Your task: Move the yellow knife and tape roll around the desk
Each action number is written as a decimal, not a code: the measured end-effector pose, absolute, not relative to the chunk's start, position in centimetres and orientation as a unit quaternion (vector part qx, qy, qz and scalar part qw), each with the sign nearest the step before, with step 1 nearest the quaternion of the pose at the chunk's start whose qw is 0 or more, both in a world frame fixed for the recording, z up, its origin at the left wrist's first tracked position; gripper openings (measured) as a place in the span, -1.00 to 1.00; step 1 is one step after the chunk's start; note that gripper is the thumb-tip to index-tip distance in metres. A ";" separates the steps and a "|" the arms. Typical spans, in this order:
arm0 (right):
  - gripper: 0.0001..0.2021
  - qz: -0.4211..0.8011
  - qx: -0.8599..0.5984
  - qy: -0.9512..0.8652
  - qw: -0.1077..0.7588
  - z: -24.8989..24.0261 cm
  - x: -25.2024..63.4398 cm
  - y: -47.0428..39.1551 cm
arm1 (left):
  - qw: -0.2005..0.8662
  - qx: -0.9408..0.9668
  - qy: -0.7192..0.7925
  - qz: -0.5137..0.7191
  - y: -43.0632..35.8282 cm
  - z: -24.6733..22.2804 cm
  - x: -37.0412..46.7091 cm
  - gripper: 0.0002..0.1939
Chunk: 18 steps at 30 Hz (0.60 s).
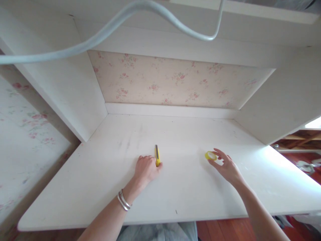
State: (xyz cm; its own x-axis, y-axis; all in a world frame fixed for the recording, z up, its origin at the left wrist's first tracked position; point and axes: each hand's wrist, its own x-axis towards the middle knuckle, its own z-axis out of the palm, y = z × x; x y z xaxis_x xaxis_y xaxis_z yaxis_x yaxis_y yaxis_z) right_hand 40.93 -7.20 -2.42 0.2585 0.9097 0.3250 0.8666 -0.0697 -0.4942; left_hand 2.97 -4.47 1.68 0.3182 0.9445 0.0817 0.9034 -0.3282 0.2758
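A yellow box cutter (157,155) points away from me near the middle of the white desk (175,187). My left hand (147,168) is closed around its near end, with the thumb on the right side. Farther right, a small roll of yellow tape (210,155) is tilted up, its pale inner ring showing. The fingertips and thumb of my right hand (225,166) pinch its right edge. Silver bangles circle my left wrist.
White side panels (65,90) stand left and right of the desk, and a flowered wall (163,80) is behind it. A white cable (140,6) hangs across the top. A small dark mark lies near the front edge.
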 end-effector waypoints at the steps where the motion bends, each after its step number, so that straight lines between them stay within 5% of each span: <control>1: -0.41 0.044 -0.732 -0.609 0.303 -2.8 41.2 -7.3 | 0.089 0.806 0.574 0.112 -4.5 1.7 3.0 -0.65; 18: -0.39 0.093 -0.714 -0.614 0.322 -2.9 40.4 -8.0 | 0.115 0.855 0.482 0.152 -5.2 3.8 12.9 -0.64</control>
State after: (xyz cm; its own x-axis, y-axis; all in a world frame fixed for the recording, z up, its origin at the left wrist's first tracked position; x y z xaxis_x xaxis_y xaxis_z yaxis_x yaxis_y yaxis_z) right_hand 40.42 -7.98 -2.95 0.2280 0.9372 0.2638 0.8178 -0.0374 -0.5743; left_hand 12.95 -5.23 3.79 0.4898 0.8590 0.1492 0.7894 -0.5096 0.3423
